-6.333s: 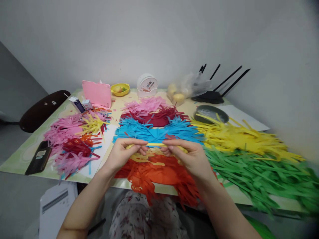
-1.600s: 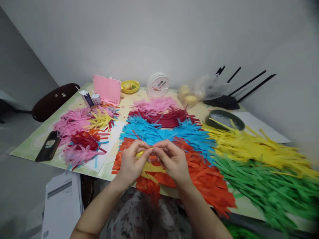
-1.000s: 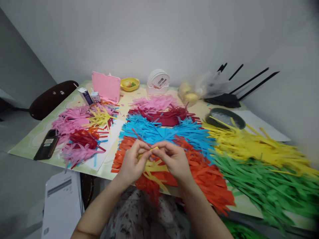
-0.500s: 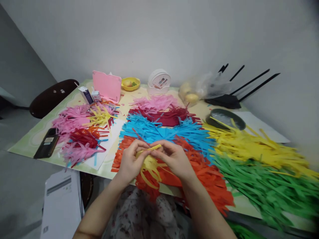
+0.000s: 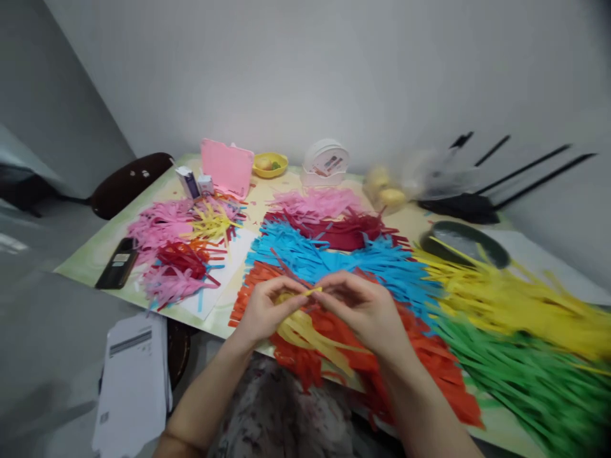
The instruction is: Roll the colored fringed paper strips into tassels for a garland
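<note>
Phone [image 5: 117, 263]: lies flat on the table [image 5: 88, 256], well to the left of the left hand.
Tassel pile [image 5: 162, 219]: pink, red, orange and yellow bunches, left of and beyond the left hand.
White sheet [image 5: 233, 270]: partly under the pile, just left of the left hand.
Left hand [image 5: 271, 312]: thumb and fingers clamped on the yellow fringe [image 5: 305, 331].
Yellow fringe: narrow upper part pinched between both hands; loose strips hang below the fingertips.
Orange fringe [image 5: 334, 327]: spread beneath both hands and out to either side.
Blue fringe [image 5: 334, 261]: directly beyond the hands, with dark red fringe [image 5: 334, 235] behind it.
Right hand [image 5: 367, 308]: fingertips close on the same fringe, near the left fingertips.
Yellow strips [image 5: 529, 305]: heaped to the right of the right hand.
Green strips [image 5: 515, 362]: right of the right hand, on the near side of the yellow heap; I see blur at their outer end.
</note>
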The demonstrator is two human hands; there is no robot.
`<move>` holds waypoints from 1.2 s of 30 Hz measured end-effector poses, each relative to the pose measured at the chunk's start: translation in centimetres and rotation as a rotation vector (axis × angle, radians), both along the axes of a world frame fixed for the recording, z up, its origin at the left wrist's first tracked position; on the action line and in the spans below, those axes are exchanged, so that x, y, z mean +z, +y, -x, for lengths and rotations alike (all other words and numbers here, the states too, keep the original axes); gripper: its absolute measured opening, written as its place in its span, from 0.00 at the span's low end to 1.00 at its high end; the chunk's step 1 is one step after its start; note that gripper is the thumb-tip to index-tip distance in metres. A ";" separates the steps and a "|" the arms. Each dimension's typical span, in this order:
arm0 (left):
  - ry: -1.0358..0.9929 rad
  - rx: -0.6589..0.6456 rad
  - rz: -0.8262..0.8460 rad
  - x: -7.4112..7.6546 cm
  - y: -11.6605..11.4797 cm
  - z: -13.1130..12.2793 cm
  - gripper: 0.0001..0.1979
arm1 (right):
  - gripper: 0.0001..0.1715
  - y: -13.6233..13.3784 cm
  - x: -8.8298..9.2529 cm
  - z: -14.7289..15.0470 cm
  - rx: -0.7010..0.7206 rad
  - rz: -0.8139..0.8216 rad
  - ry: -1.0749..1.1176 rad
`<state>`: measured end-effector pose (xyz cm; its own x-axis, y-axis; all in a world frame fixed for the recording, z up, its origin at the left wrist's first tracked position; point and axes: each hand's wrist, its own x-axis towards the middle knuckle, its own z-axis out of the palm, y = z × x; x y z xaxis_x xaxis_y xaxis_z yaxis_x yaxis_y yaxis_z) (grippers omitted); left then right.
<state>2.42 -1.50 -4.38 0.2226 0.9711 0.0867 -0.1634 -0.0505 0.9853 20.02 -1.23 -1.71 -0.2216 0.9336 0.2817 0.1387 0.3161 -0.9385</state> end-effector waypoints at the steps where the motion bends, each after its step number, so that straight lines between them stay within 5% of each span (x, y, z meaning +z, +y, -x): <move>1: 0.000 0.018 -0.001 -0.3 -0.1 0.1 0.16 | 0.08 -0.1 -0.1 0.2 -0.009 0.005 0.011; 7: -0.061 0.109 0.087 -2.8 -1.2 0.9 0.18 | 0.10 -0.6 -1.2 2.8 0.010 0.133 0.096; 10: 0.115 0.238 0.089 -3.3 -2.8 5.6 0.15 | 0.13 -1.4 -1.9 4.6 0.054 0.176 0.127; 12: 0.351 0.541 0.039 -2.9 -4.3 11.2 0.13 | 0.17 -2.0 -2.7 5.5 0.100 0.205 0.138; 15: 0.789 1.247 -0.285 -1.7 -6.3 19.3 0.11 | 0.21 -2.5 -4.1 6.1 0.139 0.252 0.151; 16: 0.937 1.324 -0.391 -1.6 -6.6 21.0 0.11 | 0.21 -2.6 -4.5 6.3 0.143 0.264 0.154; 18: 1.103 1.217 -0.553 -2.4 -6.1 22.2 0.09 | 0.20 -2.6 -5.3 6.4 0.152 0.268 0.156; 22: 1.322 0.572 -0.532 -7.1 -2.7 20.1 0.09 | 0.18 -3.0 -6.1 5.0 0.121 0.243 0.146; 25: 1.382 0.435 -0.478 -9.0 -0.1 20.1 0.08 | 0.17 -3.8 -6.2 2.5 0.020 0.244 0.141; 30: 1.466 0.276 -0.461 -6.5 2.3 21.9 0.11 | 0.17 -5.7 -6.5 -1.9 -0.138 0.241 0.066; 36: 1.858 0.141 -0.407 -2.4 -0.8 19.1 0.25 | 0.16 -9.9 -9.4 -13.6 -0.528 0.197 -0.126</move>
<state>-16.66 -2.27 -6.74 0.2222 0.9731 0.0609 0.9603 -0.2076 -0.1863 33.65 -11.09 -11.14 0.2686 0.9587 0.0934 0.3446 -0.0051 -0.9387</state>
